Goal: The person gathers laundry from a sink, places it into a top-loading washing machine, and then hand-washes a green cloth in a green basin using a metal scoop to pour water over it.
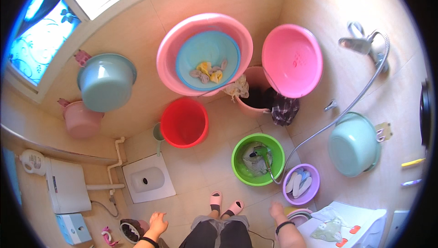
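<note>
My left hand (158,223) is held low at the left with nothing in it, its fingers loosely bent and a little apart. Below it stands a waste bin (131,231) with a dark liner. My right hand (276,209) looks curled at the lower right, its fingers too small to make out. Close to it are a stack of nested basins (300,215) and a purple bucket (301,184) holding pale shoes or insoles. Ahead, a green bucket (258,159) contains wet grey cloth (253,164) and a green shower head (262,153) on a metal hose.
A squat toilet (149,178) is set in the floor at left. Beyond stand a red bucket (184,122) and a pink bucket (251,106). Basins (205,54) fill the back; the shower hose (342,114) hangs from the right wall. A white washing machine (369,227) is at lower right.
</note>
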A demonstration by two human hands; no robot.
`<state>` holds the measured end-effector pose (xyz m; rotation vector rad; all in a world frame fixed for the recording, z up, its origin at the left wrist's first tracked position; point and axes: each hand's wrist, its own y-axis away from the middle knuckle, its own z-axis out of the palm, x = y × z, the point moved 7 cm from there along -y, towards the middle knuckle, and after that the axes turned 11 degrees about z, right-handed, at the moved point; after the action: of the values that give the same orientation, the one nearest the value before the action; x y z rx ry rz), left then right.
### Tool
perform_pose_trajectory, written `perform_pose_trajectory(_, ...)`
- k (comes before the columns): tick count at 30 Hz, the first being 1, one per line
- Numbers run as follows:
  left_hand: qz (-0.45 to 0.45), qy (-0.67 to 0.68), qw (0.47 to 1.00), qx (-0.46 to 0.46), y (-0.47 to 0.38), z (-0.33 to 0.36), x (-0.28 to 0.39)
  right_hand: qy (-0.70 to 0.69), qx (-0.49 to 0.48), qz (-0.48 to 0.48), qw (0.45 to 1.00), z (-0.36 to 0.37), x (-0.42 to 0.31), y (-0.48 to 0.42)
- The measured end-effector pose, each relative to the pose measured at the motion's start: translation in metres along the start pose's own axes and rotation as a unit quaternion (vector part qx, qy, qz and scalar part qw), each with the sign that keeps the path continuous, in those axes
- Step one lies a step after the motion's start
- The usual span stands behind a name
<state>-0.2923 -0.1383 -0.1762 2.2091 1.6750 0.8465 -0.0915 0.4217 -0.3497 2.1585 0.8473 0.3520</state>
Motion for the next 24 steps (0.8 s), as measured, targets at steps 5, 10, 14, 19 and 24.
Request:
perform_pose_trajectory(5, 0.047, -0.005, 0.997, 0.053, -0.003, -0.039, 0.041, -0.126, -0.017, 0.011, 0.992, -0.017, 0.067, 0.111)
perform_pose_trajectory(10, 0.177, -0.057, 0.969, 0.162, -0.029, -0.094, 0.109, -0.105, 0.242, -0.003, 0.965, -0.131, 0.096, 0.188)
perform_pose_trajectory(14, 0.223, -0.088, 0.956, 0.168, -0.046, -0.134, 0.182, -0.238, 0.380, -0.061, 0.891, -0.241, 0.084, 0.271)
perform_pose_trajectory(19, 0.295, 0.024, 0.942, 0.159, -0.044, -0.206, 0.296, -0.646, 0.230, -0.150, 0.712, -0.318, 0.080, 0.378)
perform_pose_trajectory(24, 0.448, 0.241, 0.852, 0.122, -0.010, -0.269, 0.406, -0.692, 0.223, -0.382, 0.570, -0.351, 0.105, 0.496)
